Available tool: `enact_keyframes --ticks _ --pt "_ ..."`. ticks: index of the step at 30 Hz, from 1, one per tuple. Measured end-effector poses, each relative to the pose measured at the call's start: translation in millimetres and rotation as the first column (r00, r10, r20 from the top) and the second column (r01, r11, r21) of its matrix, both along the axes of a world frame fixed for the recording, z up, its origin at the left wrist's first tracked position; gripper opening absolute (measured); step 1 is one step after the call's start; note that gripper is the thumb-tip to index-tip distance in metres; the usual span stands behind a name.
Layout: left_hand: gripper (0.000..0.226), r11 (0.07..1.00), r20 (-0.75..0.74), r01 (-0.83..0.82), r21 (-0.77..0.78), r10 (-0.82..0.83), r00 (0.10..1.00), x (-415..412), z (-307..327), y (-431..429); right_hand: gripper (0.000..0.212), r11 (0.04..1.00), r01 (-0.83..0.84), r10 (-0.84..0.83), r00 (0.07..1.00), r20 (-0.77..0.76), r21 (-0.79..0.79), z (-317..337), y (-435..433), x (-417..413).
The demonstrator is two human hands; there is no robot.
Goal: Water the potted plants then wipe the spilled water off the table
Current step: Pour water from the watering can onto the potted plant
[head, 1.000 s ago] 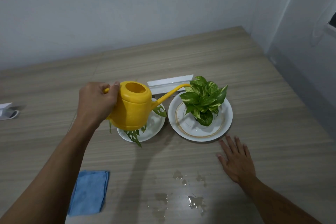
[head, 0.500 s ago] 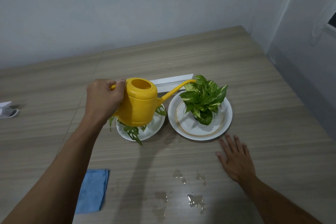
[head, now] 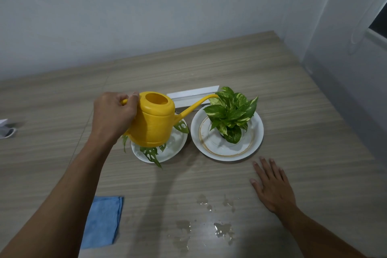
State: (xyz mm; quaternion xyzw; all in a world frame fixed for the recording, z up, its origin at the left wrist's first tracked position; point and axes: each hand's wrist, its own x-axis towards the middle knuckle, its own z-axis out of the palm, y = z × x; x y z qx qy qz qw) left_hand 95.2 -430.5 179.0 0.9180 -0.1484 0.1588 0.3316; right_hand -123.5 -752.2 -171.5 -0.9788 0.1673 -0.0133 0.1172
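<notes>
My left hand (head: 114, 116) grips the handle of a yellow watering can (head: 155, 121), held above the left plant. Its spout tip reaches the leaves of the variegated green plant (head: 230, 114), which stands on a white plate with a gold ring (head: 256, 138). The left plant (head: 151, 153), with holed green leaves, sits on a smaller white plate (head: 176, 148) and is mostly hidden by the can. My right hand (head: 272, 186) lies flat on the table, fingers spread, in front of the right plate. Spilled water (head: 222, 230) spots the table near me. A folded blue cloth (head: 102, 222) lies at the lower left.
A white rectangular strip (head: 188, 96) lies behind the can and plants. A small white object (head: 6, 130) sits at the far left edge. The wooden table (head: 293, 100) meets the wall at the back and a wall runs along its right side.
My left hand has carried the watering can slightly up and to the right, so the spout tip now touches the right plant's leaves. My right hand has stayed flat on the table.
</notes>
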Motion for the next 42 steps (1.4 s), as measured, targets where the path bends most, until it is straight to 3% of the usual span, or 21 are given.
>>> enact_keyframes --ticks 42 --pt "0.057 0.997 -0.010 -0.009 0.075 0.010 1.000 -6.9 14.8 -12.5 0.063 1.000 0.010 -0.010 1.000 0.003 0.007 -0.1 -0.2 -0.9"
